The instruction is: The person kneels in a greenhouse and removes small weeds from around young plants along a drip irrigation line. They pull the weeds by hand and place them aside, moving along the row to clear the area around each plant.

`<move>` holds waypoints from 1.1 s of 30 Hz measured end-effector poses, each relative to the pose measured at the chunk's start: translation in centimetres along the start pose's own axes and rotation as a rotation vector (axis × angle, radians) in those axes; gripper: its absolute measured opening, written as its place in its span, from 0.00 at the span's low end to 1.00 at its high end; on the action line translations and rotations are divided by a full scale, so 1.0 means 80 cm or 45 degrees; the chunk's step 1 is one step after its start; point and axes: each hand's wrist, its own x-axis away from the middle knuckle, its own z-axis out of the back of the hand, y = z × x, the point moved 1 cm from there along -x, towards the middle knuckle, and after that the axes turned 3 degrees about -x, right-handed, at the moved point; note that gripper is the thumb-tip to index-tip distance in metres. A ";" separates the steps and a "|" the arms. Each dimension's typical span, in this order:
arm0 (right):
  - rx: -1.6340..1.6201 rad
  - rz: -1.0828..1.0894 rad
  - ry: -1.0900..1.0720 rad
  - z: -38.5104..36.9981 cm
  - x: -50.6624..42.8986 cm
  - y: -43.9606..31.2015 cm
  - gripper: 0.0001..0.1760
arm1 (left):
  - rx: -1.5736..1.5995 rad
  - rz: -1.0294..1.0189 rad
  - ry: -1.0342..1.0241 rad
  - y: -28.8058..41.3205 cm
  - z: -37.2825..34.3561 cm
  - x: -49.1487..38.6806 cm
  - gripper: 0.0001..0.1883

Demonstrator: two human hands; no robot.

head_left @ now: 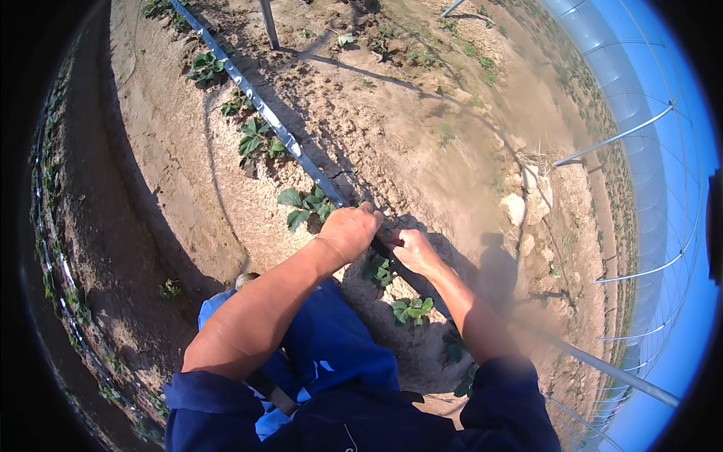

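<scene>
A flat black drip irrigation tape (265,110), shiny along its upper face, runs diagonally from the top left down to my hands. My left hand (351,230) grips it with closed fingers, just past a leafy strawberry-like plant (308,207). Close beside, my right hand (417,250) pinches the dark tape between thumb and fingers. A small dark piece shows in the gap between the hands; whether it is a fitting or folded tape, I cannot tell. Beyond my right hand the tape (415,279) continues down past more plants (413,311), then passes behind my right forearm.
Dry, crumbly soil forms a raised bed (169,113) with a shaded furrow (135,237) at left. Metal posts (269,25) and greenhouse hoops (615,138) stand around. Pale stones (514,209) lie at right. A metal pipe (615,370) slants at lower right. Another planted row (56,271) curves along the left.
</scene>
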 end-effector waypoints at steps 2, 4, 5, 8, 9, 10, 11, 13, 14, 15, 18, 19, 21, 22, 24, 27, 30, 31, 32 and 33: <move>0.054 -0.096 -0.100 0.003 -0.008 -0.010 0.17 | 0.028 0.002 0.000 -0.004 -0.002 0.000 0.09; 0.018 -0.025 -0.081 0.000 -0.006 -0.006 0.18 | 0.011 -0.050 0.028 -0.009 -0.014 -0.007 0.07; -0.002 0.010 -0.070 0.000 -0.005 -0.004 0.18 | 0.002 -0.078 0.041 -0.011 -0.020 -0.010 0.07; 0.359 -0.141 -0.139 0.003 -0.009 -0.013 0.18 | -0.033 -0.057 -0.015 -0.009 -0.019 -0.012 0.07; 0.407 -0.204 -0.153 0.004 -0.010 -0.020 0.17 | -0.036 -0.056 -0.008 -0.008 -0.017 -0.012 0.07; 0.454 -0.266 -0.169 0.004 -0.011 -0.028 0.16 | -0.040 -0.054 -0.002 -0.008 -0.016 -0.010 0.07; 0.501 -0.327 -0.187 0.002 -0.011 -0.033 0.15 | -0.043 -0.050 0.005 -0.007 -0.015 -0.009 0.08; 0.150 -0.266 -0.109 -0.001 -0.006 -0.036 0.14 | -0.035 -0.029 -0.023 -0.004 -0.010 -0.007 0.08; 0.014 -0.225 -0.089 -0.004 -0.007 -0.031 0.14 | -0.031 -0.016 -0.037 -0.004 -0.008 -0.006 0.08; -0.121 -0.182 -0.069 -0.007 -0.006 -0.026 0.14 | -0.029 -0.034 -0.047 -0.002 -0.010 -0.006 0.07; -0.363 -0.046 0.001 -0.019 -0.011 0.007 0.12 | -0.024 -0.089 -0.101 0.002 -0.016 -0.007 0.11; -0.409 -0.007 0.048 -0.025 -0.013 0.007 0.09 | -0.021 -0.091 -0.130 0.003 -0.016 -0.007 0.12; -0.356 -0.064 0.098 -0.028 -0.014 0.002 0.09 | -0.012 -0.095 -0.182 0.001 -0.018 -0.005 0.13; -0.256 -0.160 0.099 -0.026 -0.011 -0.005 0.12 | -0.005 -0.096 -0.204 -0.001 -0.019 -0.003 0.14; -0.256 -0.180 0.161 -0.027 -0.008 0.006 0.16 | -0.006 -0.106 -0.232 0.003 -0.017 -0.002 0.16; -0.222 -0.251 0.164 -0.027 -0.009 0.026 0.18 | -0.024 -0.099 -0.265 0.011 -0.014 -0.001 0.18; -0.414 -0.403 0.135 -0.021 0.000 -0.028 0.17 | -0.020 -0.056 -0.283 0.004 -0.017 0.006 0.19; -0.389 -0.411 0.152 -0.021 0.000 -0.025 0.16 | -0.017 -0.063 -0.276 0.004 -0.018 0.007 0.19; -0.364 -0.419 0.169 -0.022 0.000 -0.019 0.15 | -0.015 -0.070 -0.269 0.004 -0.019 0.007 0.20; -0.337 -0.427 0.186 -0.024 0.001 -0.011 0.14 | -0.016 -0.086 -0.271 0.004 -0.020 0.007 0.20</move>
